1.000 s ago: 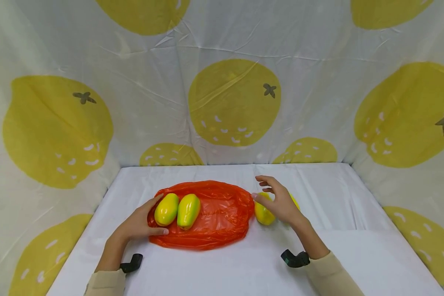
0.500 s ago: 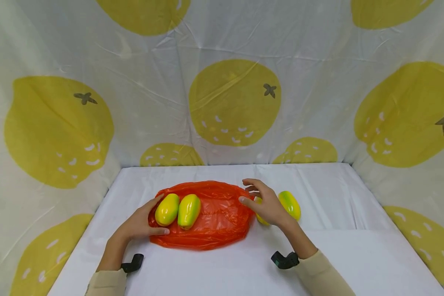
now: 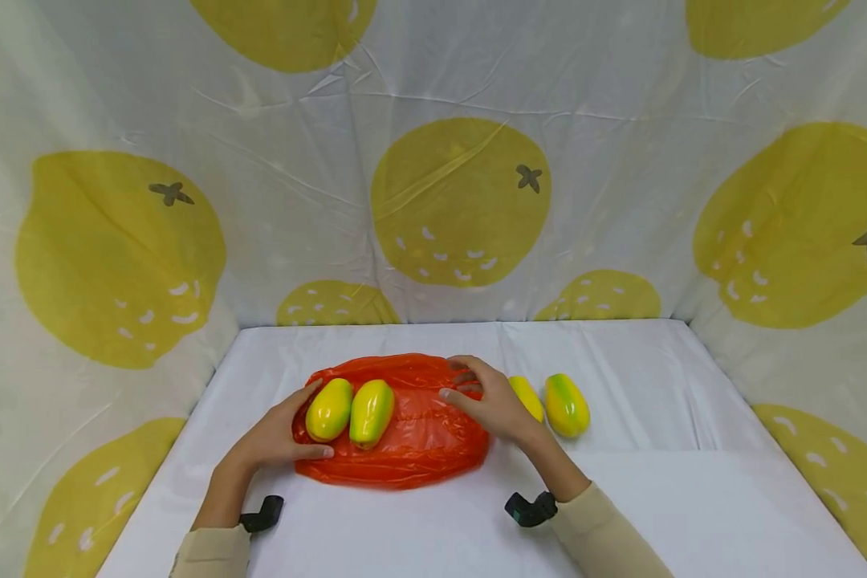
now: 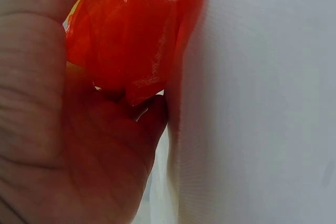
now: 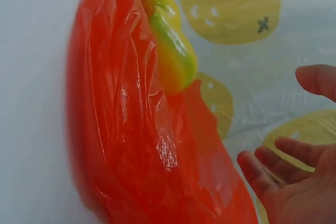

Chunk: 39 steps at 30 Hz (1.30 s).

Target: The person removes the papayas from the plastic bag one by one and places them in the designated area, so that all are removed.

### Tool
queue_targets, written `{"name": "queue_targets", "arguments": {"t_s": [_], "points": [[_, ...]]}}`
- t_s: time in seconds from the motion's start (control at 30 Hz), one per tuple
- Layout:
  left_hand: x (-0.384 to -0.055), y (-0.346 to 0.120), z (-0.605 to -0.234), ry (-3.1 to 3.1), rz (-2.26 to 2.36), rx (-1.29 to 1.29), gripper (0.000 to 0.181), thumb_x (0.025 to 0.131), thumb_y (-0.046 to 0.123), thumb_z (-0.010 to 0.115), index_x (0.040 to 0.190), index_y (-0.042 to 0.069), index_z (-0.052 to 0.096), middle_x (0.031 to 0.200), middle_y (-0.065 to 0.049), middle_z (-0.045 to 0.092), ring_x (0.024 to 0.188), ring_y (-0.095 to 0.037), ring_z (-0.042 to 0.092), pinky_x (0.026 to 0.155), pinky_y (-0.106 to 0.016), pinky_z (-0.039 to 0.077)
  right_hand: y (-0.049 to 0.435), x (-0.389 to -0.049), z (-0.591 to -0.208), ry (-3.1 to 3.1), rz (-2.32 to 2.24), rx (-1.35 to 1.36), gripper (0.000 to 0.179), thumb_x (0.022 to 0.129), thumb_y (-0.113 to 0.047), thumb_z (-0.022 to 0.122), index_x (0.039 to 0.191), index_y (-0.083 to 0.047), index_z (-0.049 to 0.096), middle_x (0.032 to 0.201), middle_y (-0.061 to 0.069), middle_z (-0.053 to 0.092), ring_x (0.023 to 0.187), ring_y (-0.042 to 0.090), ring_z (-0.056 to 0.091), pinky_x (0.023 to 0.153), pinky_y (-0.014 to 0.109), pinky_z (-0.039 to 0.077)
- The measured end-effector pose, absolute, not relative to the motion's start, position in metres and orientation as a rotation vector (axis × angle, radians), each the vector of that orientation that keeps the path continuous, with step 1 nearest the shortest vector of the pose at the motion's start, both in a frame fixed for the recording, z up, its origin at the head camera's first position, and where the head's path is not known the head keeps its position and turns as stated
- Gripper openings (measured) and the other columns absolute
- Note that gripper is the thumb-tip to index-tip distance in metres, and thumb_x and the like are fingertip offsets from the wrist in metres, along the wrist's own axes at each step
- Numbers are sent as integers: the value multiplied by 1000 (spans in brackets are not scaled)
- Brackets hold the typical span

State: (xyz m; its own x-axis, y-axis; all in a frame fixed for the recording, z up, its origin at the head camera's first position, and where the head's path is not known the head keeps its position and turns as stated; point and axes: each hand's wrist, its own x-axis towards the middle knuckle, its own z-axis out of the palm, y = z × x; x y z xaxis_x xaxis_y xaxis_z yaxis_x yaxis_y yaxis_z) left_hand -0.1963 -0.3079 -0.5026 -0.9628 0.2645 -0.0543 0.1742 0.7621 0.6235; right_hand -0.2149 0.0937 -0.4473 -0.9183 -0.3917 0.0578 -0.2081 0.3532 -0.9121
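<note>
A red plastic bag (image 3: 422,433) lies spread on the white table. Two glossy yellow-green papayas, a left one (image 3: 328,409) and a right one (image 3: 372,413), lie side by side on the bag's left part. My left hand (image 3: 274,433) holds the bag's left end, thumb in front and fingers behind; the left wrist view shows red plastic (image 4: 131,35) against the palm. Over the bag's right part hovers my right hand (image 3: 494,404), fingers spread and holding nothing. To its right lie two more papayas, one (image 3: 526,395) partly hidden by the hand, the other (image 3: 567,405) in full view.
White cloth covers the table (image 3: 665,498). Behind and at both sides hangs a pale curtain (image 3: 607,201) printed with big yellow lemons. Black wrist devices sit on the left wrist (image 3: 263,514) and the right wrist (image 3: 531,510).
My right hand has moved left, from in front of the right-hand papayas to above the bag's right part, uncovering the far-right papaya. My left hand, the bag and the papayas stay in place.
</note>
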Motion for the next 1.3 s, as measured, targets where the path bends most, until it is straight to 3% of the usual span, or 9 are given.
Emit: {"name": "queue_targets", "arguments": {"t_s": [0.23, 0.4, 0.7, 1.3], "points": [[-198, -306, -500, 2820, 983, 375, 121, 69, 57, 90, 163, 15, 26, 161, -14, 42, 143, -40, 43, 108, -67, 46, 78, -217, -451, 2455, -1552, -561, 67, 94, -44, 72, 150, -13, 49, 149, 11, 55, 125, 29, 62, 102, 46, 57], [-198, -307, -497, 2821, 993, 397, 121, 70, 54, 90, 163, 13, 25, 161, -15, 41, 143, -41, 43, 109, -68, 44, 67, -218, -456, 2441, -1535, -572, 68, 94, -46, 72, 150, -14, 48, 151, 9, 54, 126, 29, 61, 103, 45, 57], [-196, -306, -499, 2809, 979, 339, 123, 66, 58, 91, 163, 17, 26, 161, -13, 41, 144, -40, 42, 104, -64, 51, 48, -218, -462, 2429, -1491, -619, 71, 95, -43, 72, 151, -10, 45, 150, 11, 52, 123, 26, 61, 102, 47, 57], [-195, -307, -498, 2817, 995, 395, 121, 69, 54, 91, 163, 12, 26, 160, -13, 42, 144, -40, 43, 109, -67, 45, 17, -217, -475, 2455, -1421, -516, 86, 88, -55, 75, 155, -14, 41, 152, 3, 51, 124, 22, 58, 99, 42, 58]]}}
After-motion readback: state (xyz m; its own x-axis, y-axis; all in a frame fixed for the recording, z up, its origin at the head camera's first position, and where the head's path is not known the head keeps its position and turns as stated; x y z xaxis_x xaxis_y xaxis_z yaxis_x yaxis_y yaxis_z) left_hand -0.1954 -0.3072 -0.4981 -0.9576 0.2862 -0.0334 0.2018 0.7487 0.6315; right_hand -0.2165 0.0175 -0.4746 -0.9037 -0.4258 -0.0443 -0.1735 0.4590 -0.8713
